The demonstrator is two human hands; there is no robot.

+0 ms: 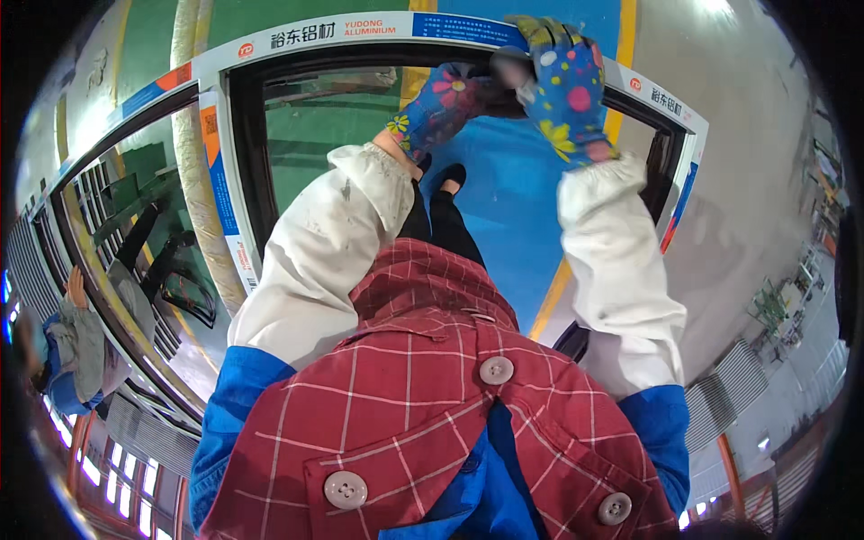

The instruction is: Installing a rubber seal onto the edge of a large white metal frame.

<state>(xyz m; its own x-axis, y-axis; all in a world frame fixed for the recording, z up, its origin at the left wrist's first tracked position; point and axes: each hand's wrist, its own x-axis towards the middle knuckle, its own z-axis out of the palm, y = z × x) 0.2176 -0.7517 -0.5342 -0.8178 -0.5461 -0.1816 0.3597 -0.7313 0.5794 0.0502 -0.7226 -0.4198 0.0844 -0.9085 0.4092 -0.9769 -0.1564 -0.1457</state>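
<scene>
While the blue floor [508,216] shows through its opening, a dark-edged white frame [369,31] spans the space in front of the person. In a flowered glove, the right hand [565,85] lies over its far rail; the left hand [441,103], gloved likewise, bends at the dark inner edge. Between them is a blurred dark item [502,101]; whether either hand grasps it cannot be told.

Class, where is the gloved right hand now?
In the head view, the right hand is near the top, right of centre, over the upper edge of the white-faced frame, beside the left hand.
</scene>
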